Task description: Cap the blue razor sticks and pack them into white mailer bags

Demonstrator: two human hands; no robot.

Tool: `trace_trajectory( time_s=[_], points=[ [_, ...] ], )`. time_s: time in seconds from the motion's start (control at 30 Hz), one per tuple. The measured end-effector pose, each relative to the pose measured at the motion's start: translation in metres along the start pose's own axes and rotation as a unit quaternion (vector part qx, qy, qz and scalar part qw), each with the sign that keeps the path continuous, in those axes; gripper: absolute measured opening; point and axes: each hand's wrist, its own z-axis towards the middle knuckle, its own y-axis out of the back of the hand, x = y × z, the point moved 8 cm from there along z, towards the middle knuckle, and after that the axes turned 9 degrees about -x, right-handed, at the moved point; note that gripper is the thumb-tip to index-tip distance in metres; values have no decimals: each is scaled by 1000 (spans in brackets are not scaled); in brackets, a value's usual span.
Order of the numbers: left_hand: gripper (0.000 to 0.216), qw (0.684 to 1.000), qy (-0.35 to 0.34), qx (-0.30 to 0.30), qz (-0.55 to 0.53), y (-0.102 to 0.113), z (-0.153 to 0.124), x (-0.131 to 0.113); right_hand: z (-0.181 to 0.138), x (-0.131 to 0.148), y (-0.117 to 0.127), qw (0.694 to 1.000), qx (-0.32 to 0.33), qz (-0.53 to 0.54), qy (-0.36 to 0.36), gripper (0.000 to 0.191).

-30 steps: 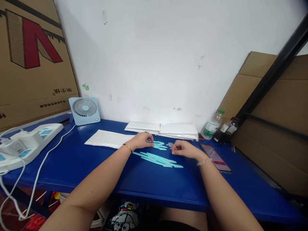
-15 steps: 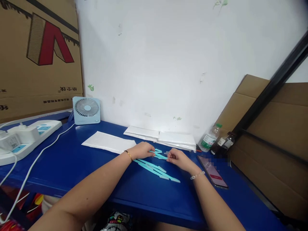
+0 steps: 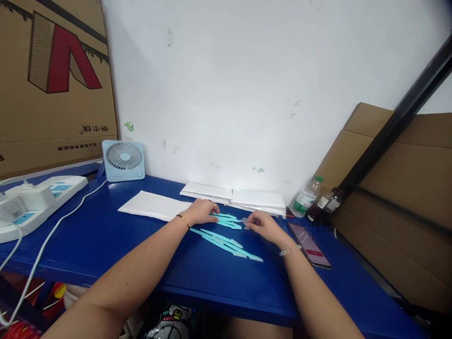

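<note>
Near sticks: a loose turquoise bunch point(image 3: 226, 244) lying flat on the blue table point(image 3: 226, 292), pale tips pointing to the person's right.
Far sticks: a second turquoise bunch point(image 3: 229, 222), just beyond the near sticks, lying between the two hands.
Left hand: just beyond the near sticks' left part, this hand point(image 3: 202, 212) bends its fingers and thumb over the left ends of the far sticks; I see little gap between them, but whether they pinch or merely press, I cannot tell.
Right hand: beyond the near sticks and to their right, this hand point(image 3: 263, 227) has thumb and fingertips drawn nearly together against the grey bits point(image 3: 244, 221); I cannot tell whether it has hold of one.
Sheet: a white one point(image 3: 151, 205), left of the near sticks and farther back, running up to the left hand.
Packs: two white piles side by side point(image 3: 206, 190) point(image 3: 259, 197), well behind the near sticks, close to the wall point(image 3: 226, 94).
Phone: lying face up point(image 3: 310, 247), right of the near sticks.
Bottles: one clear point(image 3: 306, 200), one dark point(image 3: 319, 212), behind the near sticks, far to the right.
Fan: pale blue point(image 3: 124, 161), upright, far back and left of the near sticks.
</note>
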Motion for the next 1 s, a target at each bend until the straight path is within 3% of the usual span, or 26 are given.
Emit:
trace_trajectory(
  time_s=[0.1,0.17,0.33,0.47,0.63,0.8,0.87,0.93,1.0],
  points=[
    [33,999,-9,8,-48,0,-2,-9,-9,32,-24,992,107,54,36,22],
    [33,994,-16,51,-93,-5,-6,-17,-14,45,-35,986,148,56,47,21],
    [30,976,-19,152,-152,-21,-16,-28,-14,47,-36,990,129,7,51,11],
    [16,983,-36,120,-132,-19,-11,-32,-8,43,-26,995,78,4,60,9],
    [13,996,-80,19,-19,-3,1,-35,1,24,-15,998,32,-15,52,6],
    [16,1000,-12,-9,25,8,5,-11,6,-10,1,999,-28,-45,-1,9],
    [35,999,21,23,-16,9,1,-2,6,-13,7,998,-47,-46,-6,11],
    [47,990,47,119,-56,1,-9,1,5,-9,9,998,-58,-40,-1,12],
    [40,970,62,226,-62,-10,-22,2,5,-4,10,998,-62,-31,5,13]
  ],
)
